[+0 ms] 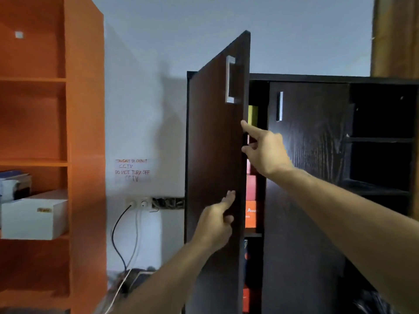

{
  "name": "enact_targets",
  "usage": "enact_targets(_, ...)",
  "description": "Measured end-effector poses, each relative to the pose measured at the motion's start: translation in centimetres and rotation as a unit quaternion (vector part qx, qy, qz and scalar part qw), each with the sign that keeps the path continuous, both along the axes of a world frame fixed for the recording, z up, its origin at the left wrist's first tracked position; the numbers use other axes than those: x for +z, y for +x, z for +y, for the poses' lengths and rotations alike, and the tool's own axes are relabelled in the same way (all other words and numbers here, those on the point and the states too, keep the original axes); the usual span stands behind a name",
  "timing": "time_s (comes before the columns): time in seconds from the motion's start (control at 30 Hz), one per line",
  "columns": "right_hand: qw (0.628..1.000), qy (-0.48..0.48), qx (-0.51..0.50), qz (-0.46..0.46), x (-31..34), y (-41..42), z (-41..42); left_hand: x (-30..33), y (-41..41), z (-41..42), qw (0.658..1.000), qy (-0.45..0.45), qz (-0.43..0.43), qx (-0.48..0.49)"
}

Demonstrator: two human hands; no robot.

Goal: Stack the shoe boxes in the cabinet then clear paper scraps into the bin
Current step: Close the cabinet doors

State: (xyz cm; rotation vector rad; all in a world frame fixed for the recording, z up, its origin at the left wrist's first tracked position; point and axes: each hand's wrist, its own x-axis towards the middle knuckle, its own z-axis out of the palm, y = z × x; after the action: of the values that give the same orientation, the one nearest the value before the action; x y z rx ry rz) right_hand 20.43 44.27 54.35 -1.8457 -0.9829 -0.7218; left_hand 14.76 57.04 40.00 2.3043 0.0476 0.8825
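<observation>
Both hands on the cabinet door [215, 137]: left hand [217, 223] against its front, right hand [265, 150] at the edge, shoe boxes [251, 200] stacked behind it.

A pale blue-grey wall [140, 91] fills the centre and top of the frame, bearing handwritten red lettering [132, 169] above a socket strip [139, 203] with trailing cables [118, 236]. An orange shelving unit [86, 132] occupies the left; a wooden post [394, 35] rises upper right.
</observation>
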Motion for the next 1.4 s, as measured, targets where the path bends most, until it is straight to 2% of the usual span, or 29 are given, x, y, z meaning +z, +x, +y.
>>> enact_targets(0.1, 0.995, -0.067, -0.062, -0.03, -0.3, 3.4, -1.6, -1.1, 3.2, -0.9, 0.983, 0.179, 0.028, -0.007)
enact_targets(0.2, 0.979, -0.142, -0.112, -0.088, -0.3, 6.5, -2.5, -1.7, 6.1, -0.1, 0.94, 0.336, 0.044, 0.042)
enact_targets(0.3, 0.934, -0.231, -0.219, -0.162, -0.7, 9.2, -3.1, -1.8, 9.2, 1.3, 0.891, 0.444, 0.045, 0.082)
enact_targets(0.37, 0.895, -0.281, -0.285, -0.197, -0.8, 10.6, -3.3, -1.9, 11.4, 2.2, 0.873, 0.477, 0.04, 0.093)
enact_targets(0.5, 0.829, -0.349, -0.368, -0.235, -0.7, 13.2, -2.7, -2.8, 15.4, 3.5, 0.863, 0.496, 0.008, 0.094)
enact_targets(0.63, 0.807, -0.385, -0.397, -0.209, -0.9, 15.7, -1.7, -3.1, 18.1, 4.2, 0.859, 0.504, 0.008, 0.092)
enact_targets(0.73, 0.79, -0.404, -0.416, -0.199, -1.1, 17.6, -0.9, -2.7, 19.4, 4.7, 0.871, 0.475, 0.003, 0.128)
enact_targets(0.93, 0.807, -0.402, -0.406, -0.153, -1.2, 20.5, 0.6, 0.3, 21.4, 6.6, 0.896, 0.406, -0.02, 0.181)
enact_targets(1.2, 0.777, -0.469, -0.391, -0.153, -2.5, 25.3, 2.6, 1.0, 25.3, 8.6, 0.876, 0.42, 0.025, 0.235)
enact_targets(1.4, 0.846, -0.387, -0.353, -0.101, -5.5, 28.6, 4.3, -0.3, 27.2, 9.6, 0.864, 0.433, -0.009, 0.258)
